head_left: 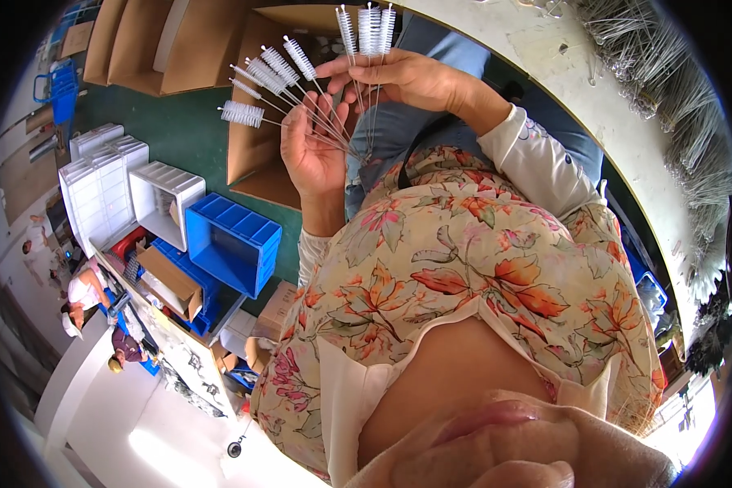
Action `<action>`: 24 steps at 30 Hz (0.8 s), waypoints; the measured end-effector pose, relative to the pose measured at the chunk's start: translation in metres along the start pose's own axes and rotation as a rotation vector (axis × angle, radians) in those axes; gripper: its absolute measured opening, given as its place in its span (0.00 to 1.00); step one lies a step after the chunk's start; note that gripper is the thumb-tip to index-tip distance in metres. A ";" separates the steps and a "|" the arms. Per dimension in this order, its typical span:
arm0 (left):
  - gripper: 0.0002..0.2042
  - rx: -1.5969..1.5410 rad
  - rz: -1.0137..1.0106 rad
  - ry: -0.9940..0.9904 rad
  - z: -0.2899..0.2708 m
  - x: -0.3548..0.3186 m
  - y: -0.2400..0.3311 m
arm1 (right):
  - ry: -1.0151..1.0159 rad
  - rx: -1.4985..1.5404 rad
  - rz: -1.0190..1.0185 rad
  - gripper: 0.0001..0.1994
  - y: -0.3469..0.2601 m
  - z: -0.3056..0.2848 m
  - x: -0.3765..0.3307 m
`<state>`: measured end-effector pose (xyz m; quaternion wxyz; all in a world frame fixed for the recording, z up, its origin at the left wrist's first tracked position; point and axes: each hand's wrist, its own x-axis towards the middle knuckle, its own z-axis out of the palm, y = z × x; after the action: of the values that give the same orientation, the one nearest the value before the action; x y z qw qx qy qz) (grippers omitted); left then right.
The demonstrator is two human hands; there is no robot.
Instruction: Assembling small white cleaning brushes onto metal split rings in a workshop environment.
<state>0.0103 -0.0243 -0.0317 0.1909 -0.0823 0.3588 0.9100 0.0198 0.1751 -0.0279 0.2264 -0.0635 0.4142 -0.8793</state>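
My left hand (314, 163) is closed on the thin wire stems of several small bottle brushes (274, 67). Their white bristle heads fan out up and to the left. To its right, my right hand (419, 80) pinches the stems of a few more white-bristled bottle brushes (369, 32), whose heads point upward, close together. Both sets of wires run down and converge at looped ends below the hands, in front of my lap. The two hands are close together, fingertips almost meeting. Some stems are hidden behind the fingers.
A pale worktable (537, 49) curves along the right, heaped with wire-stemmed brushes (675, 106). Open cardboard boxes (260, 175) stand beyond my hands. Left are a blue crate (256, 260), white crates (98, 191) and the green floor (167, 122). Co-workers (89, 293) are farther left.
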 end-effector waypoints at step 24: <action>0.08 -0.061 -0.013 0.071 0.003 0.001 -0.004 | -0.079 0.010 0.061 0.27 0.007 -0.017 -0.001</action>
<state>0.0111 -0.0197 -0.0319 0.1814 -0.1227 0.3367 0.9158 0.0177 0.1833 -0.0447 0.2697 -0.0844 0.4025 -0.8707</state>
